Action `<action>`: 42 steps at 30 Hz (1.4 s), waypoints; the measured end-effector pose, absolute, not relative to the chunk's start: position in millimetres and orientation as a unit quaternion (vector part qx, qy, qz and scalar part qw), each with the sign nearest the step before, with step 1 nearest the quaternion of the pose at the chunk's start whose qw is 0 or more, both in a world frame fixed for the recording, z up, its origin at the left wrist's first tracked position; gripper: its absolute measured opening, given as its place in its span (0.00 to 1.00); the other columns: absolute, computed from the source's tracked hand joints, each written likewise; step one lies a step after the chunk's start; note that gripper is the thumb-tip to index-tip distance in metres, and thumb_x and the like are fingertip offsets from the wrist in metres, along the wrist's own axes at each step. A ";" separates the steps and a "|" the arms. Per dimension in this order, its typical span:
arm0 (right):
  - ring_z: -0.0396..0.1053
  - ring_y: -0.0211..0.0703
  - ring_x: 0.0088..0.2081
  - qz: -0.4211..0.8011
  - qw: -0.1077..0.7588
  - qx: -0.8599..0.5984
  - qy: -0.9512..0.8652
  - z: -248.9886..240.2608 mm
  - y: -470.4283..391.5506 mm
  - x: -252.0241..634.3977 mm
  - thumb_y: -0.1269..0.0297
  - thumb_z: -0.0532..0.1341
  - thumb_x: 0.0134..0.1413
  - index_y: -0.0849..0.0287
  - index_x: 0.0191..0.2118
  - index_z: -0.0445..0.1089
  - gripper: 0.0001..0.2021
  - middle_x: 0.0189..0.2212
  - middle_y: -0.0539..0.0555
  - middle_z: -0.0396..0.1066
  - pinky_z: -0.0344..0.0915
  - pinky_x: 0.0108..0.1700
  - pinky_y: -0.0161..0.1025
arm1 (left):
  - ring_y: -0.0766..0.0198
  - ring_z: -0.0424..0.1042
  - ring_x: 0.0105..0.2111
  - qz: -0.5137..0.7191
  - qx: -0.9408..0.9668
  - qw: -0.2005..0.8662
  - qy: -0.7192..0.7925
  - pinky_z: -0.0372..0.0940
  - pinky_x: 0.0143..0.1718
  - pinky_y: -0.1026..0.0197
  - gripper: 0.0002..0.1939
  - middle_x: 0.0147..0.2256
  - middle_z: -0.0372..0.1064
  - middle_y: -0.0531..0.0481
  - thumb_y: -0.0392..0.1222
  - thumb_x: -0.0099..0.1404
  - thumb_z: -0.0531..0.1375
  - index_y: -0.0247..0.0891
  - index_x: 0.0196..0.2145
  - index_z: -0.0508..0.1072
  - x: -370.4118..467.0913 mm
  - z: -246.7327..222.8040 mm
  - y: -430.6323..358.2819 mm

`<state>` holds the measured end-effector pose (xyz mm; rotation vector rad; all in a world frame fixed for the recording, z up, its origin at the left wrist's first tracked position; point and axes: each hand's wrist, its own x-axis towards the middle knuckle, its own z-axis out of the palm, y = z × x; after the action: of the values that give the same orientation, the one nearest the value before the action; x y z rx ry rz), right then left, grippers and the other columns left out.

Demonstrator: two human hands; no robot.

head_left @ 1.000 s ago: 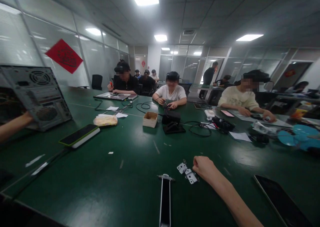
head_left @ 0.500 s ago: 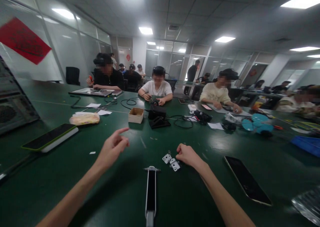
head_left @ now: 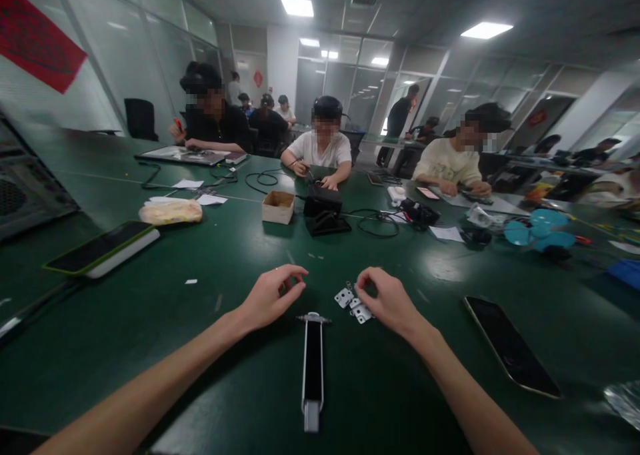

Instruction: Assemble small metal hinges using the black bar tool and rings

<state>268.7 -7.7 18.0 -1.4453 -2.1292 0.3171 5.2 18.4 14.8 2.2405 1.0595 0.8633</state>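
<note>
My left hand (head_left: 274,296) hovers over the green table, holding nothing, its thumb and fingers apart. It is left of a long, narrow black strip with silver edges (head_left: 313,365), which has a thin crossbar at its far end. My right hand (head_left: 387,298) is curled with fingertips pressed together, right beside several small silver metal plates with holes (head_left: 354,303). Whatever its fingertips may pinch is hidden or too small to make out. The plates lie flat, partly covered by this hand.
A smartphone (head_left: 511,346) lies on the right. Toward the far side stand a small open box (head_left: 278,208) and a black device on a stand (head_left: 325,211). On the left are a green-edged black panel (head_left: 103,247) and a wrapped package (head_left: 171,211). Other people sit across the table.
My left hand has moved right, toward the black strip, and its pointing finger has bent. The right hand stays beside the metal plates. The camera view has tilted downward.
</note>
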 end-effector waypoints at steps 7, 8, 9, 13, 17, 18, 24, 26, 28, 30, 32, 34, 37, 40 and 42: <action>0.66 0.40 0.34 0.009 0.366 -0.283 -0.887 9.5 -28.0 216.4 0.75 0.52 0.59 0.59 0.30 0.62 0.08 0.30 0.55 0.71 0.62 0.37 0.38 | 0.65 0.68 0.30 0.276 0.829 0.357 0.330 0.62 0.32 0.65 0.09 0.35 0.72 0.50 0.41 0.65 0.55 0.36 0.38 0.73 16.9 17.6 1.1; 0.66 0.40 0.34 0.006 0.376 -0.274 -0.885 8.6 -28.9 213.9 0.75 0.52 0.59 0.59 0.30 0.61 0.08 0.30 0.55 0.71 0.62 0.36 0.38 | 0.65 0.68 0.31 0.273 0.828 0.361 0.331 0.62 0.32 0.65 0.08 0.34 0.72 0.50 0.41 0.64 0.56 0.36 0.37 0.73 16.5 16.7 1.2; 0.65 0.40 0.34 0.003 0.386 -0.269 -0.883 8.2 -29.5 212.5 0.76 0.51 0.59 0.59 0.30 0.61 0.09 0.30 0.54 0.71 0.62 0.36 0.37 | 0.65 0.69 0.31 0.271 0.825 0.367 0.333 0.62 0.33 0.65 0.08 0.34 0.72 0.50 0.41 0.64 0.56 0.36 0.36 0.73 15.9 15.9 1.6; 0.65 0.39 0.32 -0.033 0.419 -0.257 -0.870 9.4 -32.0 211.5 0.77 0.53 0.59 0.59 0.29 0.62 0.09 0.29 0.54 0.71 0.62 0.35 0.37 | 0.65 0.68 0.30 0.269 0.795 0.430 0.331 0.62 0.33 0.64 0.09 0.31 0.71 0.51 0.43 0.63 0.58 0.35 0.35 0.74 13.6 13.5 3.8; 0.66 0.38 0.32 -0.059 0.443 -0.263 -0.855 8.5 -34.1 209.7 0.75 0.56 0.59 0.59 0.30 0.63 0.07 0.29 0.54 0.72 0.62 0.35 0.37 | 0.66 0.67 0.27 0.261 0.759 0.505 0.316 0.62 0.30 0.65 0.10 0.27 0.70 0.52 0.45 0.61 0.61 0.33 0.33 0.73 13.9 15.5 3.6; 0.66 0.38 0.32 -0.059 0.445 -0.270 -0.852 7.9 -34.3 209.2 0.74 0.57 0.59 0.59 0.30 0.63 0.07 0.29 0.54 0.73 0.62 0.36 0.37 | 0.67 0.66 0.26 0.261 0.758 0.509 0.314 0.61 0.29 0.66 0.10 0.27 0.69 0.52 0.44 0.60 0.61 0.33 0.33 0.73 14.0 17.4 3.6; 0.67 0.40 0.32 -0.068 0.399 -0.304 -0.863 12.8 -34.3 218.3 0.69 0.57 0.60 0.60 0.31 0.65 0.06 0.29 0.54 0.72 0.61 0.35 0.38 | 0.67 0.68 0.28 0.244 0.818 0.412 0.319 0.62 0.31 0.66 0.11 0.33 0.73 0.51 0.41 0.61 0.59 0.36 0.40 0.75 2.2 29.4 10.4; 0.66 0.40 0.32 -0.063 0.338 -0.311 -0.886 17.1 -35.2 226.9 0.68 0.56 0.61 0.61 0.33 0.67 0.06 0.29 0.54 0.71 0.60 0.34 0.38 | 0.64 0.70 0.31 0.233 0.838 0.367 0.330 0.63 0.35 0.64 0.11 0.35 0.74 0.49 0.41 0.62 0.57 0.37 0.40 0.76 -8.1 26.9 14.0; 0.65 0.40 0.31 -0.049 0.274 -0.332 -0.901 20.1 -36.5 235.4 0.69 0.55 0.60 0.62 0.34 0.67 0.06 0.29 0.54 0.71 0.58 0.33 0.37 | 0.63 0.70 0.33 0.222 0.846 0.344 0.342 0.63 0.36 0.63 0.10 0.35 0.74 0.48 0.41 0.63 0.57 0.37 0.38 0.76 -19.3 21.2 16.2; 0.64 0.40 0.30 -0.034 0.222 -0.361 -0.905 21.0 -37.6 241.1 0.69 0.55 0.59 0.62 0.34 0.68 0.06 0.29 0.54 0.70 0.57 0.32 0.37 | 0.63 0.70 0.33 0.203 0.845 0.340 0.359 0.63 0.35 0.63 0.10 0.35 0.74 0.49 0.41 0.63 0.57 0.37 0.39 0.76 -27.7 15.4 16.1; 0.64 0.40 0.31 -0.023 0.186 -0.386 -0.903 20.1 -38.3 242.9 0.69 0.55 0.58 0.61 0.34 0.68 0.05 0.30 0.54 0.69 0.57 0.33 0.37 | 0.64 0.70 0.31 0.194 0.843 0.337 0.372 0.63 0.33 0.64 0.10 0.35 0.74 0.49 0.41 0.63 0.57 0.37 0.39 0.76 -31.0 12.1 14.2; 0.64 0.41 0.32 -0.018 0.161 -0.407 -0.899 18.5 -38.7 241.1 0.69 0.57 0.57 0.60 0.35 0.69 0.04 0.32 0.54 0.69 0.58 0.33 0.37 | 0.65 0.70 0.29 0.194 0.841 0.336 0.376 0.62 0.31 0.66 0.09 0.34 0.74 0.50 0.40 0.62 0.58 0.37 0.38 0.76 -29.2 11.2 11.2; 0.65 0.42 0.33 -0.019 0.136 -0.424 -0.895 15.3 -39.6 235.0 0.69 0.59 0.55 0.61 0.36 0.70 0.04 0.32 0.54 0.69 0.59 0.33 0.37 | 0.67 0.69 0.27 0.193 0.842 0.341 0.372 0.61 0.30 0.67 0.09 0.32 0.73 0.52 0.40 0.62 0.58 0.38 0.38 0.76 -22.4 10.9 6.5; 0.66 0.42 0.33 -0.022 0.128 -0.422 -0.897 11.2 -40.7 229.0 0.70 0.60 0.54 0.62 0.37 0.71 0.05 0.32 0.55 0.69 0.60 0.33 0.38 | 0.68 0.68 0.26 0.191 0.840 0.340 0.378 0.61 0.29 0.68 0.08 0.31 0.73 0.52 0.39 0.61 0.59 0.37 0.38 0.75 -17.4 8.2 3.5; 0.66 0.42 0.32 -0.024 0.128 -0.417 -0.899 8.1 -40.9 226.4 0.70 0.60 0.55 0.62 0.38 0.71 0.05 0.31 0.54 0.69 0.60 0.33 0.38 | 0.68 0.68 0.26 0.192 0.838 0.335 0.386 0.61 0.29 0.68 0.07 0.29 0.72 0.53 0.39 0.61 0.59 0.37 0.36 0.75 -16.0 5.6 2.8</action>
<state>226.4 -40.9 8.1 -1.2141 -2.6170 -0.0702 -16.0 2.8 5.6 2.1870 1.0066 0.5013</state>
